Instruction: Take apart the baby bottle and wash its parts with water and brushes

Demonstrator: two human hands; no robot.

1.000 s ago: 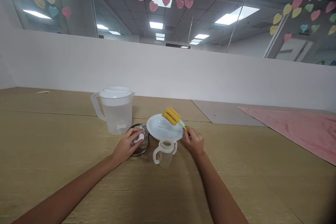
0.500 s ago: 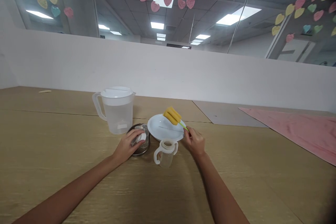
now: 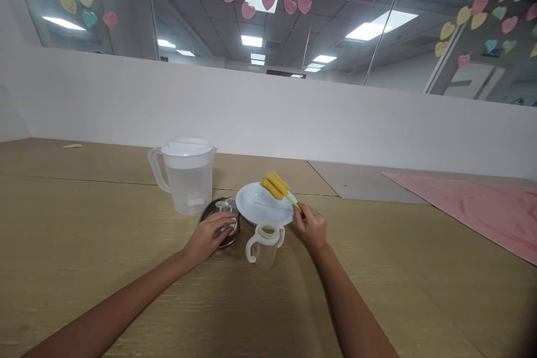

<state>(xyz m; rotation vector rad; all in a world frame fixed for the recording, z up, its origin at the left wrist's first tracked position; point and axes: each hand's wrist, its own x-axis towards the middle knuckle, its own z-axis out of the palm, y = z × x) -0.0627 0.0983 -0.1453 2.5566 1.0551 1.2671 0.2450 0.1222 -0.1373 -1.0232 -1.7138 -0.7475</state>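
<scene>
My right hand [image 3: 311, 226] is closed on the green handle of a yellow sponge brush [image 3: 274, 185], whose head is over the white bowl [image 3: 255, 201]. My left hand [image 3: 211, 236] reaches over a round metal tray [image 3: 206, 213], fingers bent around a small clear piece that they mostly hide. Other clear parts [image 3: 230, 205] lie on the tray behind the fingers. Between my hands, a clear bottle with two white handles [image 3: 267, 246] stands open-topped in front of the bowl.
A lidded clear pitcher [image 3: 189, 182] stands behind the tray at left. A pink cloth [image 3: 482, 207] lies on the table at the right. Along the back runs a white wall [image 3: 251, 117] below windows with heart-shaped notes.
My left hand has lowered slightly onto the tray, and the white piece seen between its fingers is now mostly covered. My right hand and the sponge brush are nearly still.
</scene>
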